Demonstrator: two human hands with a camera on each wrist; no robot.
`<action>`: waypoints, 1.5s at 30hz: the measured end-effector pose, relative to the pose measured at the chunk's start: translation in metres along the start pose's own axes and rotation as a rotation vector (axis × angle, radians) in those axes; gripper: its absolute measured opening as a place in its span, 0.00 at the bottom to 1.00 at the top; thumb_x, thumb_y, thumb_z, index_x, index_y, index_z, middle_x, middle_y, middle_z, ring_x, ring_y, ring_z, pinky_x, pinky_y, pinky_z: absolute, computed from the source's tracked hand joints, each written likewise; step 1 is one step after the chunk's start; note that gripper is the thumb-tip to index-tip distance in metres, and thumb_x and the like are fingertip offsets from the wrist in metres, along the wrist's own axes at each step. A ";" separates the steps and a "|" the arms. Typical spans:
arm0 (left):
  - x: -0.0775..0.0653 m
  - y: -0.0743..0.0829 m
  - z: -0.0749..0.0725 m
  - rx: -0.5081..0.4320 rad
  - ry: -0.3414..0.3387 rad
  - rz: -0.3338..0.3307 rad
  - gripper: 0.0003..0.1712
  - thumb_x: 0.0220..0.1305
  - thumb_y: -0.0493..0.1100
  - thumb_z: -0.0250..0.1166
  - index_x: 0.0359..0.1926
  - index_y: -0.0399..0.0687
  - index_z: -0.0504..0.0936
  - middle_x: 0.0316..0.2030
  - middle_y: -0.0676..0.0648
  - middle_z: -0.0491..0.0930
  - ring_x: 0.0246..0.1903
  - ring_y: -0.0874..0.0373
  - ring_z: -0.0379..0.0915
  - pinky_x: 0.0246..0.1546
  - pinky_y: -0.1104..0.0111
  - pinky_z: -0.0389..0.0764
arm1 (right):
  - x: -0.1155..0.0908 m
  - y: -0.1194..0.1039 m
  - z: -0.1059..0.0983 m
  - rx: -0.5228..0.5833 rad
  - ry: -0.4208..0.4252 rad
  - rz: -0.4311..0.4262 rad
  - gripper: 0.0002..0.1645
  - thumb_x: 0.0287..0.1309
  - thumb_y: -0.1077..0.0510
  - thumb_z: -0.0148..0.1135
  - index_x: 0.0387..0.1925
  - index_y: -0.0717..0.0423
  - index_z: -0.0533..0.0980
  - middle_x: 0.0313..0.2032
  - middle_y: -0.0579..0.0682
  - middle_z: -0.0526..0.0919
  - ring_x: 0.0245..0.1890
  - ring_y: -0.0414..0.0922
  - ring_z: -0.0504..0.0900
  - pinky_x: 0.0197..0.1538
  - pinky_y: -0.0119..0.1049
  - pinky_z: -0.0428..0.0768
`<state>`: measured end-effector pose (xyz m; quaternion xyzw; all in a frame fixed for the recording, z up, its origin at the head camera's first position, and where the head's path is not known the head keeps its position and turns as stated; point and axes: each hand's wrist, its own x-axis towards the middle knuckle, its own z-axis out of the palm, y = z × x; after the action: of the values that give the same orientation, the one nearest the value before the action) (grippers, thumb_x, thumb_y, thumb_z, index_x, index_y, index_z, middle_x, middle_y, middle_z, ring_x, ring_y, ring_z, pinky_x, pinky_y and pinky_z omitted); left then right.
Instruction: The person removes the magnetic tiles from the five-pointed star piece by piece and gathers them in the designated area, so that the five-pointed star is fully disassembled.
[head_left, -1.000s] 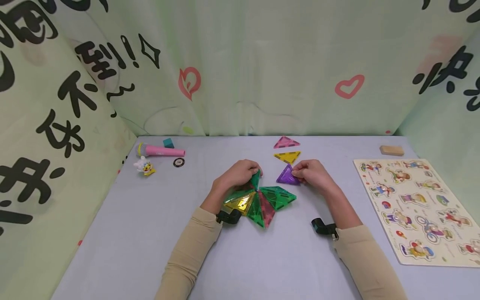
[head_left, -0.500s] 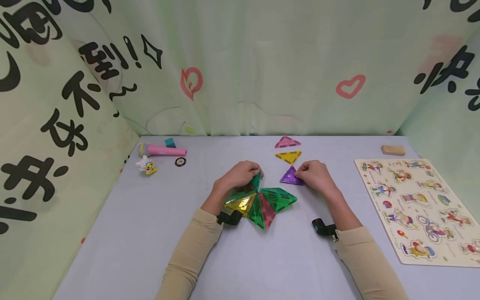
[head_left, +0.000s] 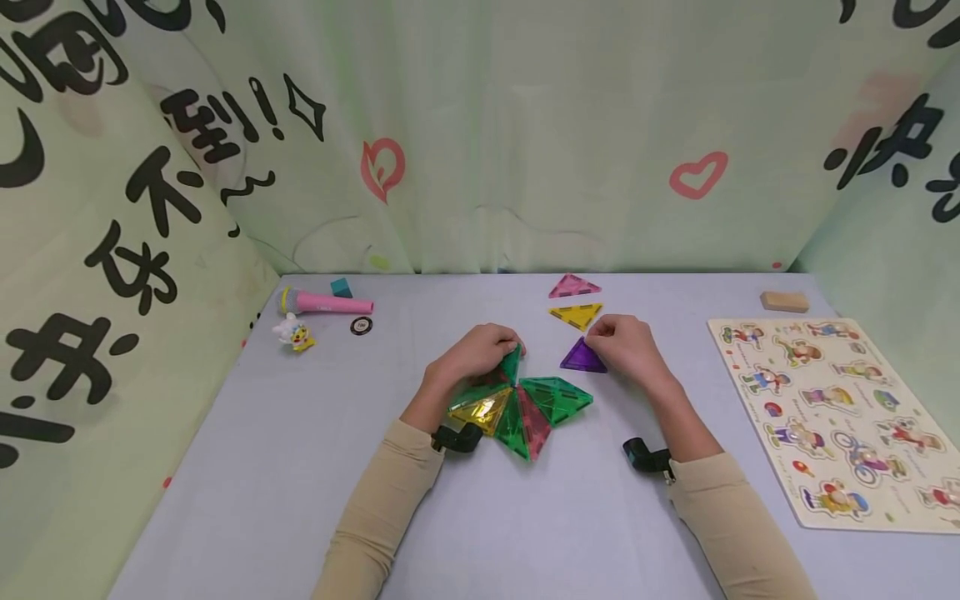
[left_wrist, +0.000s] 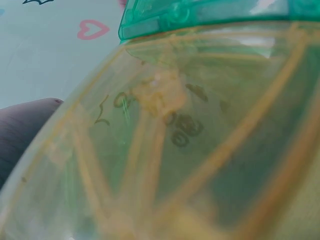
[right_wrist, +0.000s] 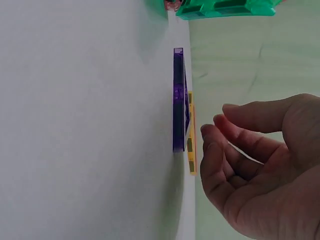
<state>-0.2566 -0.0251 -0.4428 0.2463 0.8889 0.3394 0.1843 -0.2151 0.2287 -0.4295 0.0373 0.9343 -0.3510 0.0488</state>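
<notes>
In the head view, a fan-like build of translucent magnetic tiles (head_left: 513, 412) in green, yellow and red stands mid-table. My left hand (head_left: 480, 350) pinches the upright green triangle tile (head_left: 511, 364) at its back. The left wrist view is filled by a blurred yellow tile (left_wrist: 220, 145), below a green tile (left_wrist: 225, 15). A purple triangle tile (head_left: 583, 357) lies right of the build. My right hand (head_left: 626, 343) is just over it; in the right wrist view, its loosely bent fingers (right_wrist: 212, 160) stand apart from the purple tile (right_wrist: 178, 100), with nothing between them.
Behind the purple tile lie a yellow triangle (head_left: 576, 316) and a pink triangle (head_left: 574, 287). A picture puzzle board (head_left: 840, 425) and a wooden block (head_left: 784, 301) are on the right. Far left are a pink toy microphone (head_left: 330, 302), a small figure (head_left: 294, 332), a black disc (head_left: 361, 326) and a teal block (head_left: 341, 287).
The purple tile shifted slightly right and toward the front, and my right hand let go of it and rose a little. My left hand keeps its place on the green tile.
</notes>
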 end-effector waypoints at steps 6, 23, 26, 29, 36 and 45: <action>0.001 -0.002 -0.001 0.001 0.005 0.018 0.17 0.78 0.43 0.49 0.48 0.48 0.85 0.48 0.48 0.84 0.41 0.57 0.72 0.45 0.68 0.74 | 0.001 -0.006 0.001 0.167 -0.128 0.000 0.17 0.67 0.52 0.60 0.47 0.62 0.79 0.42 0.58 0.81 0.38 0.49 0.78 0.42 0.35 0.78; 0.001 -0.008 -0.005 -0.038 0.014 -0.005 0.15 0.75 0.47 0.55 0.52 0.50 0.84 0.50 0.49 0.84 0.46 0.59 0.75 0.55 0.63 0.76 | 0.012 -0.016 0.020 0.342 -0.376 -0.126 0.18 0.68 0.53 0.60 0.48 0.64 0.81 0.39 0.57 0.86 0.37 0.49 0.81 0.43 0.36 0.81; 0.001 -0.010 -0.007 -0.033 0.019 -0.007 0.15 0.75 0.47 0.55 0.53 0.49 0.84 0.51 0.49 0.84 0.48 0.58 0.75 0.57 0.61 0.76 | 0.012 -0.017 0.021 0.340 -0.386 -0.131 0.17 0.67 0.53 0.60 0.47 0.63 0.81 0.39 0.57 0.86 0.37 0.49 0.81 0.43 0.37 0.81; 0.000 -0.012 -0.008 -0.028 0.025 -0.009 0.15 0.75 0.47 0.56 0.54 0.49 0.84 0.52 0.49 0.84 0.50 0.57 0.76 0.58 0.61 0.76 | 0.012 -0.019 0.023 0.317 -0.404 -0.143 0.17 0.66 0.53 0.62 0.47 0.62 0.82 0.39 0.58 0.86 0.37 0.49 0.81 0.43 0.37 0.80; 0.002 -0.015 -0.006 -0.023 0.052 0.005 0.14 0.74 0.46 0.56 0.52 0.48 0.85 0.48 0.49 0.85 0.47 0.58 0.77 0.56 0.61 0.77 | 0.006 -0.030 0.028 0.236 -0.457 -0.185 0.16 0.65 0.53 0.62 0.48 0.60 0.82 0.41 0.54 0.86 0.39 0.46 0.81 0.45 0.36 0.78; 0.002 -0.013 -0.005 -0.042 0.070 0.024 0.13 0.74 0.45 0.57 0.50 0.49 0.86 0.46 0.50 0.86 0.45 0.59 0.78 0.53 0.62 0.78 | 0.004 -0.039 0.033 0.212 -0.497 -0.238 0.15 0.65 0.51 0.63 0.43 0.57 0.85 0.39 0.51 0.87 0.41 0.43 0.78 0.47 0.36 0.76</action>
<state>-0.2644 -0.0349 -0.4485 0.2412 0.8845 0.3685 0.1541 -0.2214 0.1782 -0.4292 -0.1549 0.8497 -0.4484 0.2304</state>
